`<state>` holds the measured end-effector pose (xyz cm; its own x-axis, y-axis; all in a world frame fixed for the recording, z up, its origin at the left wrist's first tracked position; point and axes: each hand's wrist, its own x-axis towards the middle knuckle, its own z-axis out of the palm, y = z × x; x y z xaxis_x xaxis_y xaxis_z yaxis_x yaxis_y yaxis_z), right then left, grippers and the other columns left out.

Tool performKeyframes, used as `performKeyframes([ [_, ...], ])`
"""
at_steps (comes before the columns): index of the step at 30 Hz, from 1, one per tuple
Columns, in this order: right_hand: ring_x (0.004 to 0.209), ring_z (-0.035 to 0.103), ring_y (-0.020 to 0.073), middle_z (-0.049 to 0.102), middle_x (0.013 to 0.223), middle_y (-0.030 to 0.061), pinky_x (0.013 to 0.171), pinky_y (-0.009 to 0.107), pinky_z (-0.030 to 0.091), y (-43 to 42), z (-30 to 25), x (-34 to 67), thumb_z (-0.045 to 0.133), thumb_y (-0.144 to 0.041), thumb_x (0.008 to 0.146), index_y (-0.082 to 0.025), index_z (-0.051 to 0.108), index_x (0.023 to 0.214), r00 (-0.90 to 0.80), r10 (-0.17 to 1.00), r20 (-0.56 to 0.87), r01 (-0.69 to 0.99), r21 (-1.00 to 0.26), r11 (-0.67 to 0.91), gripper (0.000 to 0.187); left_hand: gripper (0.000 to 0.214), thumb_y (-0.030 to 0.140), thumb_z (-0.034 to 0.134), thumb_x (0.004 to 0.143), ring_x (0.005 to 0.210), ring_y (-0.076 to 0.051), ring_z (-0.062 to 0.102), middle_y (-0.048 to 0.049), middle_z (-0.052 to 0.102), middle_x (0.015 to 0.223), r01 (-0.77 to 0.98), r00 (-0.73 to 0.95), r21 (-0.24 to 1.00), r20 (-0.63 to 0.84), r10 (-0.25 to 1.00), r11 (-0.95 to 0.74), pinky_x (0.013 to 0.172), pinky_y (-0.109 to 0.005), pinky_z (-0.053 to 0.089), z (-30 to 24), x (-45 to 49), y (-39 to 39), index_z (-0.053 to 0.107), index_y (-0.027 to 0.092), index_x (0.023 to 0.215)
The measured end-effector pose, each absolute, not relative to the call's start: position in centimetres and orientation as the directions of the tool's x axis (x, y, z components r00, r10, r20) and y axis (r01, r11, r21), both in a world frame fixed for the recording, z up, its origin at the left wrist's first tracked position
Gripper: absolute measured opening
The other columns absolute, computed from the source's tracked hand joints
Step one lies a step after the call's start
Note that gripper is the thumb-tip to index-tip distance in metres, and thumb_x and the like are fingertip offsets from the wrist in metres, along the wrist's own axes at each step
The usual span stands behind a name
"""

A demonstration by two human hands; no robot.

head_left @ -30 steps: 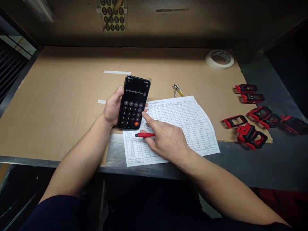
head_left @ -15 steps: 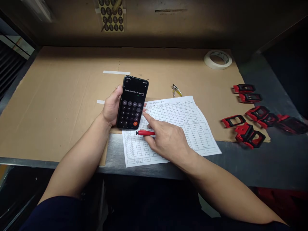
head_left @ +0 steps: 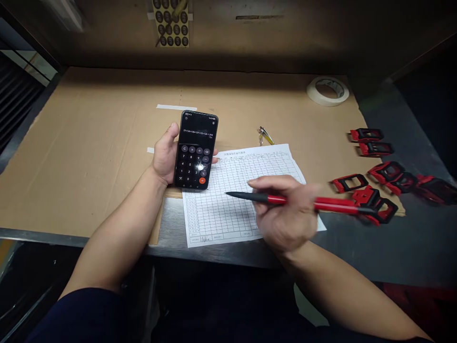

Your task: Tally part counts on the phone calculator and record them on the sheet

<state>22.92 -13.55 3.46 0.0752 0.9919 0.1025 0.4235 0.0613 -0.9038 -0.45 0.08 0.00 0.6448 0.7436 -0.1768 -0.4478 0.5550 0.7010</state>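
Note:
My left hand [head_left: 164,155] holds a black smartphone [head_left: 195,150] upright, its screen showing a calculator app with a long sum. My right hand [head_left: 285,213] is blurred with motion and grips a long red-and-black pen [head_left: 274,199], its tip pointing left over a printed grid form [head_left: 221,205]. The hand hovers above the form's right part and hides its lower right corner. The phone covers the form's upper left corner.
A cardboard sheet [head_left: 93,157] covers the steel bench [head_left: 171,221]. Near its back edge are a roll of masking tape [head_left: 327,91] and a small metal clipper [head_left: 266,136]. Several red-and-black plastic parts [head_left: 364,136] lie at the right. A sticker sheet [head_left: 171,24] hangs on the back wall.
My right hand has picked up the red pen from the form and lifted it, moving to the right. The phone stays in my left hand, and the view has shifted slightly.

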Motion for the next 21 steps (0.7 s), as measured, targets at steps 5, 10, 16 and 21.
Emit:
performKeyframes([
  [5,0.066,0.068,0.0196,0.07,0.07,0.0044,0.068,0.035,0.06,-10.3,2.1,20.9,0.048,-0.055,0.099,-0.018,0.072,0.096,0.112,0.945,-0.307,-0.076,-0.951,-0.3,0.044,0.093,0.088,0.037,0.09,0.107,-0.039,0.078,-0.0184,0.079,0.115,-0.42,0.633,0.679,-0.255,0.731,0.602,0.098,-0.055,0.062,0.0,-1.2,0.6,0.067,0.013,0.136],
  [10,0.062,0.063,0.0151,0.069,0.071,0.0012,0.059,0.028,0.054,-9.7,1.0,20.4,0.071,-0.044,0.083,-0.02,0.07,0.08,0.141,0.943,-0.302,-0.116,-0.951,-0.287,0.024,0.091,0.087,0.036,0.092,0.103,-0.036,0.08,-0.0169,0.08,0.112,-0.359,0.638,0.718,-0.278,0.718,0.597,0.099,-0.053,0.062,0.3,-1.6,0.8,0.069,0.012,0.132],
  [16,0.063,0.07,0.0161,0.073,0.078,0.0009,0.062,0.031,0.056,-11.5,0.8,20.1,0.068,-0.041,0.092,-0.02,0.075,0.085,0.013,0.999,-0.051,0.05,-0.997,-0.052,0.023,0.087,0.085,0.038,0.094,0.102,-0.034,0.08,-0.0162,0.081,0.111,-0.369,0.676,0.735,-0.207,0.707,0.568,0.099,-0.05,0.062,0.1,-1.6,0.7,0.072,0.011,0.125],
  [21,0.071,0.066,0.0174,0.066,0.074,0.0017,0.07,0.036,0.055,-11.5,1.0,21.0,0.05,-0.043,0.109,-0.025,0.081,0.089,0.131,0.896,0.425,0.208,-0.895,0.395,0.041,0.085,0.084,0.042,0.093,0.103,-0.036,0.08,-0.0168,0.08,0.112,-0.394,0.671,0.718,-0.202,0.713,0.574,0.096,-0.05,0.063,0.0,-1.5,0.6,0.072,0.012,0.127],
])
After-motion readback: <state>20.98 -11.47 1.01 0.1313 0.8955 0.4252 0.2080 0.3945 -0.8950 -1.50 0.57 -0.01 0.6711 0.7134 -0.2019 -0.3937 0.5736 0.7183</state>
